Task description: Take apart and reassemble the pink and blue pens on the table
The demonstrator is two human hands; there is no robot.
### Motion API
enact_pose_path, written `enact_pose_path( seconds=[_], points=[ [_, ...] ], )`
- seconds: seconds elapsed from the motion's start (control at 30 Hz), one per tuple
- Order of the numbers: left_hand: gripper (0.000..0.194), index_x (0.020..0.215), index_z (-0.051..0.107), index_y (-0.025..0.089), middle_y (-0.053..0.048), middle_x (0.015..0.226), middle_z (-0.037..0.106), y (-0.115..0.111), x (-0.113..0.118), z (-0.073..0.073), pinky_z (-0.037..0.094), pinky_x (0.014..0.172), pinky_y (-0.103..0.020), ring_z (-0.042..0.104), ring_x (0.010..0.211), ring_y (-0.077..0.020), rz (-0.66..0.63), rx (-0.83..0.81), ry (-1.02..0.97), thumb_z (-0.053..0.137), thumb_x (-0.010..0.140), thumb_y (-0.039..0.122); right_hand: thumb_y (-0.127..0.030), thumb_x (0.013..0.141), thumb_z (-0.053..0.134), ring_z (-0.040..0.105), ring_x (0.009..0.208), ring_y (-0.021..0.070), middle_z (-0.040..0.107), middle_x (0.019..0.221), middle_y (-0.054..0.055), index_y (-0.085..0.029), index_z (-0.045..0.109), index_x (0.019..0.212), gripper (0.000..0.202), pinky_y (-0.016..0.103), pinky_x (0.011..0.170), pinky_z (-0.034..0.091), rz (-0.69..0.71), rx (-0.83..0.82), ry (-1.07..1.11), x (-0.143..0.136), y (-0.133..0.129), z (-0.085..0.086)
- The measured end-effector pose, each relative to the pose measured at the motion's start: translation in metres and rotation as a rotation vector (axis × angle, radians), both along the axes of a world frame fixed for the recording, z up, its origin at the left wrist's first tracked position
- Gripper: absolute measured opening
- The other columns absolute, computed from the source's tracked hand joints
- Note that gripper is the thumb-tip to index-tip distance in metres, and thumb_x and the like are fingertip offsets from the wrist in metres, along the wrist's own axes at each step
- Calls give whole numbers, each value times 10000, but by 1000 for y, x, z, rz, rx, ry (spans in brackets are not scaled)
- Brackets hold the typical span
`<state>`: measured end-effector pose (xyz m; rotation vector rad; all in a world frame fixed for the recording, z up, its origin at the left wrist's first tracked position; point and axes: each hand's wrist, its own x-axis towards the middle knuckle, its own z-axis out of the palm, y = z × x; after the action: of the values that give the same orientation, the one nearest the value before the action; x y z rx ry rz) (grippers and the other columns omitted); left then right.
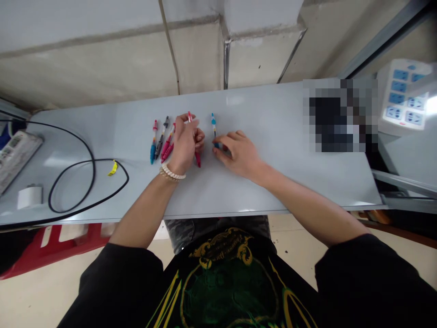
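Observation:
My left hand (186,143), with a beaded bracelet at the wrist, is closed around a red-and-pink pen (198,159). The pen's red end shows above the fingers and its pink end below; the middle is hidden. My right hand (241,152) has thumb and fingertips at the lower end of a blue pen (213,122), which points away from me on the desk. Left of my left hand lie a pen with pink top and blue bottom (153,143), a black-and-grey pen (160,141) and a pink pen (167,146), partly covered by the hand.
The pens lie on a pale grey desk (290,177). A looped black cable (92,155) with a yellow tag (113,168), a white adapter (30,197) and a power strip (20,157) are at left. A blurred-out dark object (327,120) and a socket panel (404,95) are at right.

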<state>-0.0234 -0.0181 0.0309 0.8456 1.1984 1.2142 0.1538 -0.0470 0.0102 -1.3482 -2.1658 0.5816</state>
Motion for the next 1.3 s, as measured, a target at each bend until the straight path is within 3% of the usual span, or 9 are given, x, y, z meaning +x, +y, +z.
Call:
enact_pose_path(
  seconds=[0.1,0.33,0.53,0.6,0.7,0.83,1.07,1.2,1.3],
  points=[
    [453,1290,502,291,95,669,505,1,-6,-15,319,654,-315,440,558,-135,-12,258,276,728,925,148,-302,1067,602,640,1012,300,774,1104,146,-192,745,1175,211,401,855,440,29,-40,-196,-2,0,4],
    [222,1125,664,239,-141,1085,654,12,-28,-38,490,1052,-543,634,1121,-376,-142,650,936,663,906,202,-189,1016,533,608,786,224,784,1037,109,-202,660,1138,176,351,683,351,-43,-104,-113,3,5,4],
    [139,1045,723,213,-177,1344,650,12,-27,-38,436,1202,-633,612,1315,-416,24,673,1058,731,943,307,-264,1022,501,610,762,194,760,963,60,-240,578,1097,110,334,727,424,-119,-48,224,4,3,-2],
    [211,1077,731,212,-183,1367,682,11,-22,-32,475,1185,-601,642,1315,-385,96,656,954,737,986,403,-310,1030,510,607,758,182,758,973,56,-244,566,1110,118,333,751,450,-110,-38,312,3,1,-2],
    [350,1149,728,225,-136,1210,791,10,-16,-21,620,946,-434,776,1019,-260,94,464,420,676,1062,560,-315,1014,535,609,759,168,741,933,30,-243,568,1153,159,326,772,470,-41,-68,399,1,-1,-2],
    [288,1069,748,240,-68,1043,844,10,-13,-10,657,811,-313,813,862,-194,29,277,-74,832,985,503,-325,982,610,604,729,146,693,841,-22,-234,593,1185,224,312,751,478,53,-181,502,1,-3,-1],
    [296,1022,745,222,-62,1065,842,3,-10,1,670,889,-320,840,987,-208,-49,205,-158,938,904,413,-465,994,663,587,623,122,682,800,4,-187,696,1099,299,287,606,503,34,-506,779,2,-2,12],
    [387,982,740,201,-52,945,826,-5,-3,1,675,858,-330,831,913,-206,-91,248,-124,975,854,481,-433,1004,674,505,582,96,610,720,-23,-190,769,952,266,268,566,434,53,-423,731,4,-1,13],
    [448,924,721,201,-21,902,814,-9,3,-1,682,864,-308,832,915,-192,-40,269,-157,1016,789,510,-382,1043,632,518,622,111,623,717,-19,-203,839,1021,276,274,598,442,11,-164,633,4,1,4]
  ],
)
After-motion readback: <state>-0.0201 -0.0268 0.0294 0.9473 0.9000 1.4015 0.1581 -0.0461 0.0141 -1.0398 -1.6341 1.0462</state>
